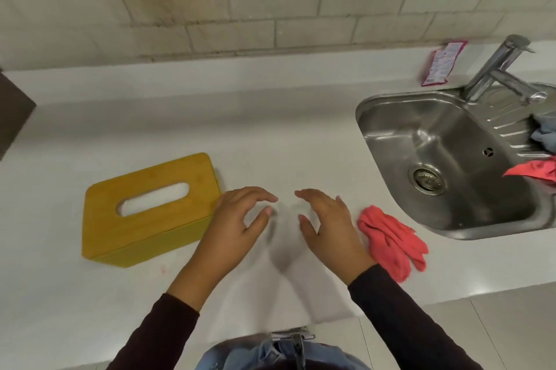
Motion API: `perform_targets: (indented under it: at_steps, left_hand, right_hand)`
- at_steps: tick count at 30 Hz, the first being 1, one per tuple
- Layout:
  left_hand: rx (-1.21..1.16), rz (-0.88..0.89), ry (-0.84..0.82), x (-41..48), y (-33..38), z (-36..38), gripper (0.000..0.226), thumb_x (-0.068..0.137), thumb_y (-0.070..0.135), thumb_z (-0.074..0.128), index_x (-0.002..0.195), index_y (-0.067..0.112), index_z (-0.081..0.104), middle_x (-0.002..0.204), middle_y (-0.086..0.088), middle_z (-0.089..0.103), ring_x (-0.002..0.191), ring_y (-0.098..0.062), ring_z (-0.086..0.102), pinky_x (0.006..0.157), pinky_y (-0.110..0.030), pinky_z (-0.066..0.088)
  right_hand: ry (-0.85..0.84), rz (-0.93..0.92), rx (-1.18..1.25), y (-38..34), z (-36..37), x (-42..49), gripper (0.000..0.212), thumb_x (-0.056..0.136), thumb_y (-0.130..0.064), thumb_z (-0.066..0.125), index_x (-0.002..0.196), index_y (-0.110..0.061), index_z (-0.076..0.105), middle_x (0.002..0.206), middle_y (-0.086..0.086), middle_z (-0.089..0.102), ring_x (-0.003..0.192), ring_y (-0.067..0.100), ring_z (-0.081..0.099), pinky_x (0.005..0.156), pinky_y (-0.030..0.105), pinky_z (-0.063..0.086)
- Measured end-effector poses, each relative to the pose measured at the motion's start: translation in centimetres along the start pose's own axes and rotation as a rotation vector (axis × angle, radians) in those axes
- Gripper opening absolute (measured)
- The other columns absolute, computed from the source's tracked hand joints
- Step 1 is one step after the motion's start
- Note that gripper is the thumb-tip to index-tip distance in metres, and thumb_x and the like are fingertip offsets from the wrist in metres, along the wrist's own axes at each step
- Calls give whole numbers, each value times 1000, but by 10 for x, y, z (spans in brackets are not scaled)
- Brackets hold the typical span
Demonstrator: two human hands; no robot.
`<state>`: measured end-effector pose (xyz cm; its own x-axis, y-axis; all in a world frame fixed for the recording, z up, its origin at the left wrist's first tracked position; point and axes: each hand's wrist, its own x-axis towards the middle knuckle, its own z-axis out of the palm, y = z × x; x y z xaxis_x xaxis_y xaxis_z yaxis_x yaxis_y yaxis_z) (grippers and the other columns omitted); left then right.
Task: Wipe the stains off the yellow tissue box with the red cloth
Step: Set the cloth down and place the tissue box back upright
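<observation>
The yellow tissue box (pixel 144 213) lies flat on the white counter at the left, its oval slot facing up. A crumpled red cloth (pixel 391 241) rests on the counter to the right, close to the sink's near corner. My left hand (pixel 237 225) hovers over the counter just right of the box, fingers curved and apart, holding nothing. My right hand (pixel 328 225) hovers beside it, just left of the red cloth, also with spread fingers and nothing in it. The two hands face each other a short gap apart.
A steel sink (pixel 391 116) with a tap (pixel 496 71) fills the right side. Another red cloth (pixel 535 171) and a blue cloth (pixel 544 134) lie on its drainer. A pink packet (pixel 440 64) leans on the tiled wall. A dark object (pixel 12 110) stands at far left.
</observation>
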<state>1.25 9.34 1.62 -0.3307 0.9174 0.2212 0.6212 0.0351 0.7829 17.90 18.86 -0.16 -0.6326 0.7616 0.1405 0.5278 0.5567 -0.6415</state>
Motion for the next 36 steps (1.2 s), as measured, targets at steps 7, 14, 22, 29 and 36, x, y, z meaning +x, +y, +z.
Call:
perform_targets:
  at_steps: [7, 14, 22, 29, 36]
  left_hand:
    - [161, -208, 409, -54, -54, -112, 31, 71, 50, 58, 102, 45, 57, 122, 12, 51, 118, -14, 48, 102, -49, 39]
    - [4, -470, 331, -106, -106, -138, 92, 50, 57, 74, 132, 49, 34, 142, 4, 35, 129, -6, 32, 100, -29, 34]
    - [12, -473, 302, -82, -124, -141, 73, 60, 56, 68, 122, 68, 30, 130, 12, 53, 109, -7, 52, 87, -17, 41]
    - [13, -478, 237, 10, -137, -151, 65, 66, 53, 72, 125, 56, 45, 124, 3, 61, 99, -10, 55, 74, -18, 43]
    - [12, -396, 135, 124, -126, -105, 64, 73, 45, 73, 132, 38, 49, 124, -2, 61, 99, -16, 57, 79, -24, 44]
  right_hand:
    - [-218, -139, 205, -84, 62, 31, 81, 78, -36, 72, 138, -49, 19, 156, -2, 8, 131, 15, 36, 99, 26, 40]
    - [-252, -12, 228, -100, 100, 35, 81, 79, -18, 73, 138, -42, 24, 155, 8, 19, 133, 17, 31, 92, 17, 34]
    - [-166, 32, 142, -110, 99, 55, 65, 82, -24, 69, 139, -32, 38, 136, 0, 45, 112, 16, 52, 90, 18, 39]
    - [-154, 92, 86, -99, 80, 130, 58, 86, -32, 63, 138, -28, 39, 129, 5, 50, 109, 22, 53, 85, 23, 38]
    - [-129, 236, 125, -43, 30, 202, 60, 82, -23, 69, 137, -19, 43, 129, 12, 55, 116, 28, 52, 93, 32, 42]
